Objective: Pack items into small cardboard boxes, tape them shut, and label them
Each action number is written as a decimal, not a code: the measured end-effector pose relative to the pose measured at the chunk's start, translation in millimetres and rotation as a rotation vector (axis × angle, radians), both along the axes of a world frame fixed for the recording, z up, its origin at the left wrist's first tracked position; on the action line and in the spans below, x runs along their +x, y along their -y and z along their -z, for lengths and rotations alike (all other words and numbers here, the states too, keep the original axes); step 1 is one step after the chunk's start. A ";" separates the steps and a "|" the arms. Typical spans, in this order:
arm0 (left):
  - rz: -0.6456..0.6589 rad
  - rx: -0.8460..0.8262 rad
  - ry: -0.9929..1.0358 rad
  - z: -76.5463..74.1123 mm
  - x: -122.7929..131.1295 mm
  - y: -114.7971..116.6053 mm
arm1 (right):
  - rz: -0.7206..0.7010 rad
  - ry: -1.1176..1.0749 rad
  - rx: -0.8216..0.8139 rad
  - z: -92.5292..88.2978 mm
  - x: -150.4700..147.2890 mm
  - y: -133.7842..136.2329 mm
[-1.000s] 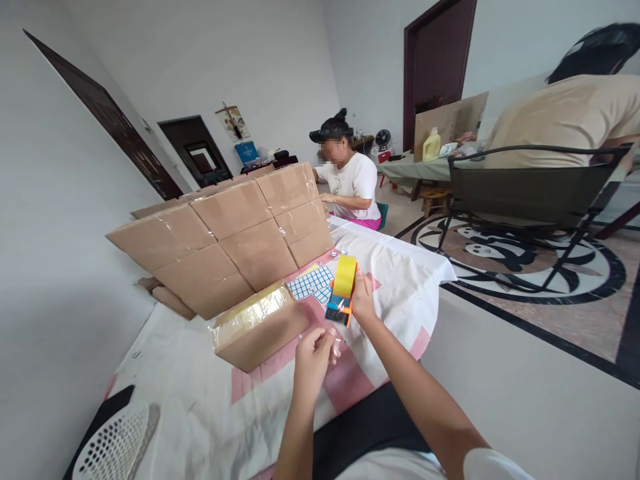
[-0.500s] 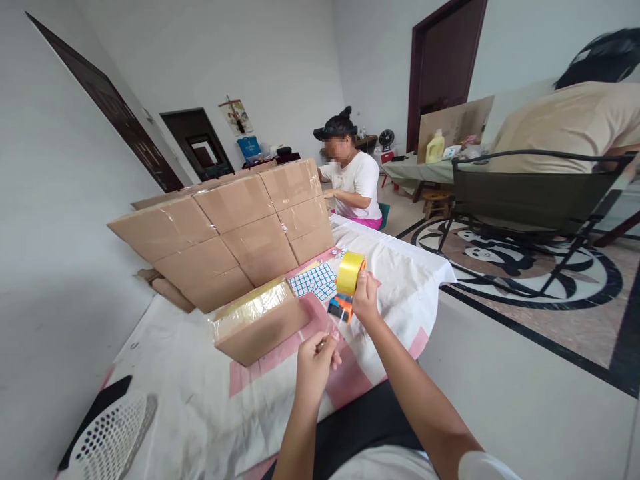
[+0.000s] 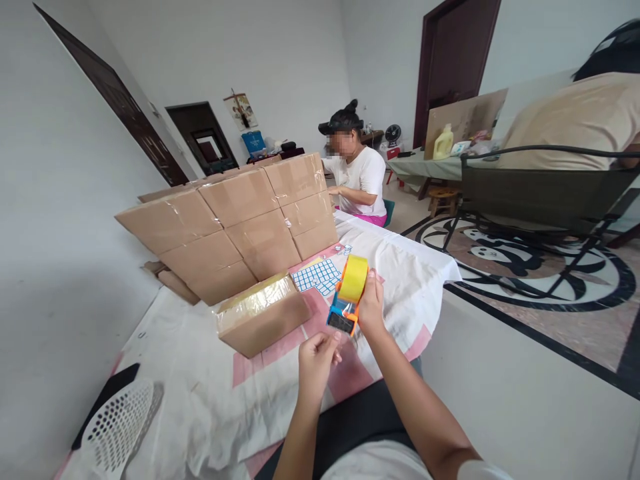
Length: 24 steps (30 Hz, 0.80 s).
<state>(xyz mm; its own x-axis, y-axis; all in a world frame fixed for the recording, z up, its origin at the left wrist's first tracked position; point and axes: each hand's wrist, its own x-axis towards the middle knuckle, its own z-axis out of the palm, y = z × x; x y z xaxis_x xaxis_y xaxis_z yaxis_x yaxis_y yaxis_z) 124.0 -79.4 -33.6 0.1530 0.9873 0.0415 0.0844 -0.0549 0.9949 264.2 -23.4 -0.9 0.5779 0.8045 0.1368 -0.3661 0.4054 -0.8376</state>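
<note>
My right hand [image 3: 371, 303] grips an orange and blue tape dispenser [image 3: 343, 313] that carries a yellow roll of tape [image 3: 355, 279]. The dispenser is tilted, its dark lower end pointing down toward my left hand [image 3: 316, 360]. The fingers of that left hand are pinched together just below the dispenser; what lies between them is too small to make out. Left of my hands, a cardboard box [image 3: 265, 317] with shiny clear tape along its top lies on the cloth-covered table [image 3: 200, 407].
Stacked cardboard boxes [image 3: 255, 227] form a wall behind the single box. Blue-edged label sheets [image 3: 316, 275] lie beside it. A white perforated basket [image 3: 120, 423] is at the lower left. One person [image 3: 367, 177] sits across the table; another [image 3: 565, 120] sits at right in a dark chair [image 3: 540, 193].
The dispenser has turned and come down closer to my left hand, so its lower end now shows more plainly. The clear strip seen near my left fingers earlier is no longer distinct.
</note>
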 end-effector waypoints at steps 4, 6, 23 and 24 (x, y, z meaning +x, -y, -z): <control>0.020 0.031 0.002 0.8 0.9 1.5 | -0.073 -0.170 0.026 4.0 -1.8 -0.3; 0.025 0.047 -0.003 2.2 1.4 1.9 | -0.126 -0.243 0.016 8.3 -3.4 -0.5; -0.021 0.071 -0.084 4.4 -1.5 8.3 | -0.092 -0.291 -0.053 3.0 -6.1 10.0; -0.021 0.072 -0.086 4.5 -1.6 8.4 | -0.090 -0.296 -0.054 2.5 -6.3 10.2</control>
